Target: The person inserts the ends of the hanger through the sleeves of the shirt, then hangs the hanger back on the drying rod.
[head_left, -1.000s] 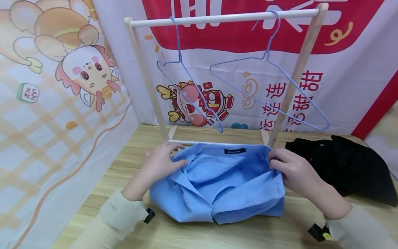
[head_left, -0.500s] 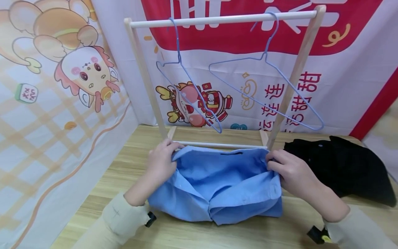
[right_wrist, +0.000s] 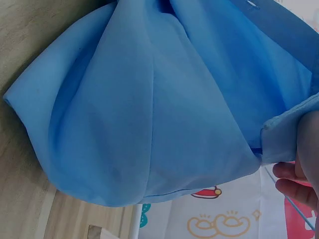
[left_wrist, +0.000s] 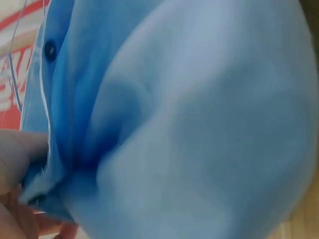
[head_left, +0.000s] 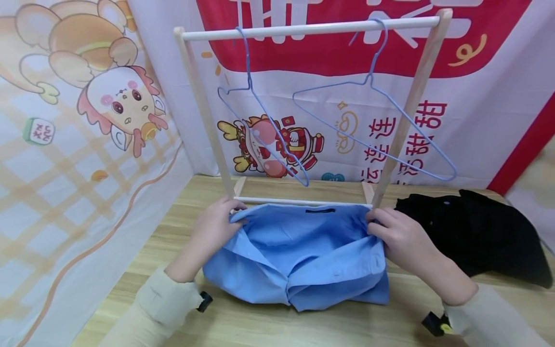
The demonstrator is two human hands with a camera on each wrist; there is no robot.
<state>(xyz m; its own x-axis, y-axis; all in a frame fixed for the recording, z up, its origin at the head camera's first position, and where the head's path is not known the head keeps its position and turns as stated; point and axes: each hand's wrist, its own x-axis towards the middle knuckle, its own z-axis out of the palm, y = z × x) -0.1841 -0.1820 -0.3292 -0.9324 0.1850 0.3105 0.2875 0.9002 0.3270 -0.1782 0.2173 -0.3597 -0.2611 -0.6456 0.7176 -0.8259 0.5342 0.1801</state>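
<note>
A light blue garment (head_left: pixel 264 279) with buttons down its front stands partly bunched on the table, its top edge spread wide and a small black label at the back inside. My left hand (head_left: pixel 218 224) grips that edge on the left; in the left wrist view, thumb and fingers pinch the cloth below a dark button (left_wrist: pixel 50 51). On the other side my right hand (head_left: pixel 401 236) pinches the edge with curled fingers. The right wrist view shows smooth, flared cloth with one long seam; that hand (right_wrist: pixel 304 169) is partly cut off there.
Behind the garment stands a rack with a white rail (head_left: pixel 312 30) and wooden posts. Two blue wire hangers (head_left: pixel 284 144) (head_left: pixel 331 124) hang from it. Black cloth (head_left: pixel 477 233) lies to the right on the wooden table (head_left: pixel 173 212). Printed cloth covers the walls.
My left hand has taken hold of the garment's left edge and drawn it outward. The opening is wider and smoother, and the garment has shifted slightly left with my right hand.
</note>
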